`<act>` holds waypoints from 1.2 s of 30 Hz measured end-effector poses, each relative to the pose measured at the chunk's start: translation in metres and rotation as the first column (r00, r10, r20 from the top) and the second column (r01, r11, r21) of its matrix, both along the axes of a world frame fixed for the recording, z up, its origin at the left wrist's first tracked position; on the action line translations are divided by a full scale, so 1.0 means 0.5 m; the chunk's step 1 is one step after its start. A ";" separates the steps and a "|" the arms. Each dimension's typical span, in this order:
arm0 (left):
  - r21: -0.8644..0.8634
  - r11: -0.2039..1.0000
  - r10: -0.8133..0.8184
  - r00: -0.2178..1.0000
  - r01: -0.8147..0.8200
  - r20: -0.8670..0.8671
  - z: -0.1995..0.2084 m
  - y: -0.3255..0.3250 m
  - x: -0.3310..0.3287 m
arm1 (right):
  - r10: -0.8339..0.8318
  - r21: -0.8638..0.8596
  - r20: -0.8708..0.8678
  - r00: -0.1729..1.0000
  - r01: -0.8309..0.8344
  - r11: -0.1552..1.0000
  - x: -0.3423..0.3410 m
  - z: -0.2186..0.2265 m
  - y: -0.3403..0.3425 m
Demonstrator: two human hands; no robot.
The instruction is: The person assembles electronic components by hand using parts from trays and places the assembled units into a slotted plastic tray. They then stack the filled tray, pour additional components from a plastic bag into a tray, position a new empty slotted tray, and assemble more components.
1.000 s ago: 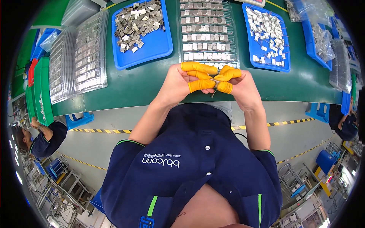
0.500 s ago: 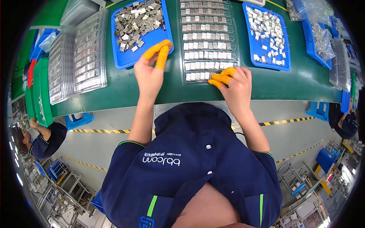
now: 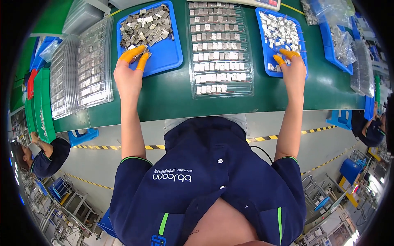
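Note:
My left hand (image 3: 130, 74), with yellow covers on thumb and finger, is at the left blue tray (image 3: 166, 57). Its fingertips pinch a small grey metal piece (image 3: 147, 52) beside the pile of similar pieces (image 3: 145, 26). Over the right blue tray (image 3: 268, 53), my right hand (image 3: 294, 71) reaches down with its yellow-covered fingertips apart, among small white parts with thin wires (image 3: 281, 30). Between the hands lies a clear plastic blister tray (image 3: 242, 89) holding rows of small white and grey blocks. Its nearest row is filled on the left side only.
Stacked clear trays (image 3: 82, 78) lie at the left beside green bins (image 3: 42, 106). A pale device (image 3: 262, 3) stands at the far edge of the green table (image 3: 172, 98). Another blue tray (image 3: 336, 49) with bagged parts is at the right. Other people work at both sides.
My right hand has left the blister tray's nearest row and moved right to the white parts. My left hand has shifted left within its tray, to the metal pieces' edge.

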State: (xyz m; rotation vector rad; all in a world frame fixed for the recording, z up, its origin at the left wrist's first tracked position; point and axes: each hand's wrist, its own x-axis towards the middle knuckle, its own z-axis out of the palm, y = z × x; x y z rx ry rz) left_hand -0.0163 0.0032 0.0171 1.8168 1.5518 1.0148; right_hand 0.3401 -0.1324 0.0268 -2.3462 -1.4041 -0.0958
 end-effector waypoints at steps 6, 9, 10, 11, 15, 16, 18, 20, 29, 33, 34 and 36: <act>0.105 0.974 -0.142 0.898 0.203 -0.417 0.008 0.035 0.014 | -0.089 -0.122 0.073 0.993 0.097 0.988 0.006 -0.009 0.009; 0.076 0.978 -0.152 0.918 0.192 -0.366 -0.011 0.054 0.030 | -0.106 -0.104 0.030 0.994 0.108 0.989 0.007 -0.009 0.011; 0.036 0.986 -0.139 0.913 0.165 -0.383 -0.012 0.057 0.036 | -0.114 -0.045 -0.053 0.992 0.111 0.993 0.006 -0.005 0.009; 0.109 0.969 -0.158 0.898 0.220 -0.410 -0.009 0.059 0.042 | -0.120 0.020 -0.020 0.993 0.120 0.993 0.000 0.001 0.003; 0.259 0.944 -0.017 0.816 0.204 -0.578 -0.007 0.078 0.059 | -0.195 0.109 -0.453 0.870 0.271 0.956 -0.008 0.020 -0.013; 0.264 0.943 -0.015 0.818 0.203 -0.576 -0.004 0.077 0.058 | -0.194 0.114 -0.451 0.871 0.272 0.956 -0.005 0.016 -0.017; 0.144 0.971 -0.090 0.844 0.193 -0.530 0.000 0.074 0.053 | 0.000 0.296 -0.702 0.712 0.292 0.909 -0.004 0.008 -0.026; 0.204 0.937 -0.132 0.829 0.282 -0.543 -0.017 0.084 0.044 | 0.053 0.322 -0.715 0.697 0.260 0.910 -0.006 0.012 -0.026; -0.014 0.967 -0.248 0.932 0.254 -0.263 0.005 0.061 0.046 | 0.289 0.400 -0.860 0.420 0.205 0.893 -0.071 0.047 -0.005; -0.348 0.823 -0.251 0.837 0.449 0.486 0.024 0.009 0.088 | 0.407 0.455 -0.874 0.266 0.155 0.877 -0.191 0.065 0.043; -0.378 0.750 -0.163 0.705 0.543 0.690 0.026 -0.006 0.101 | 0.433 0.464 -0.877 0.211 0.134 0.875 -0.215 0.064 0.051; -0.350 0.749 -0.044 0.569 0.562 0.821 0.029 -0.038 0.124 | 0.417 0.423 -0.906 0.076 0.121 0.898 -0.246 0.050 0.060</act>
